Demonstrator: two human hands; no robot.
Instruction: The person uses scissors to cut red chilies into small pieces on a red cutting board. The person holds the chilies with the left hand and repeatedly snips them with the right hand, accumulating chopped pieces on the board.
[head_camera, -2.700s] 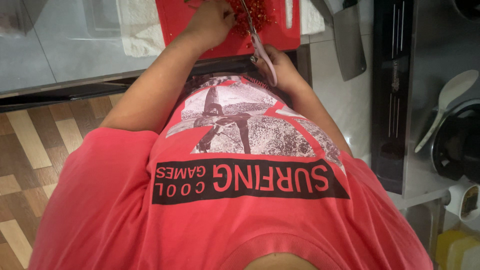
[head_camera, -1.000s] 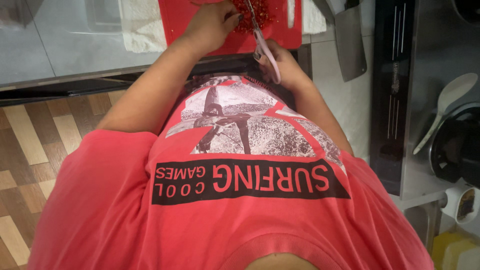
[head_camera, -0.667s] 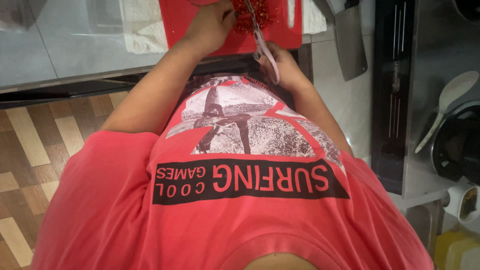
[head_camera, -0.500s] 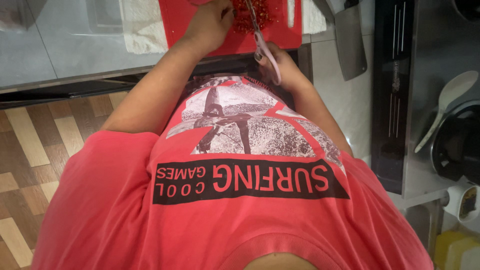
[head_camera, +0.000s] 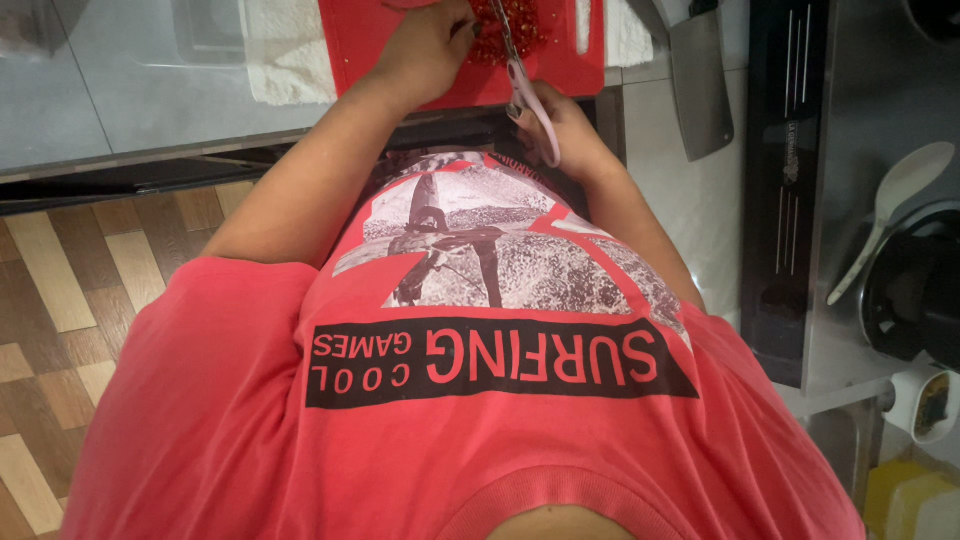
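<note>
My right hand (head_camera: 565, 125) grips the pink handles of a pair of scissors (head_camera: 520, 75), whose blades point away from me over a pile of chopped red bits (head_camera: 515, 30). That pile lies on a red cutting board (head_camera: 365, 40) at the top edge of the view. My left hand (head_camera: 430, 50) rests on the board beside the pile with its fingers curled at the red bits; what it holds is hidden. My red printed shirt fills the lower half of the view.
A cleaver (head_camera: 700, 85) lies on the counter right of the board. A white cloth (head_camera: 285, 50) sits under the board's left side. Further right are a black cooktop (head_camera: 790, 190), a white spoon (head_camera: 890, 215) and a dark pot (head_camera: 915, 300). Wooden floor (head_camera: 60, 300) shows at left.
Both hands stay at the board; the scissors shift only slightly over the red pile.
</note>
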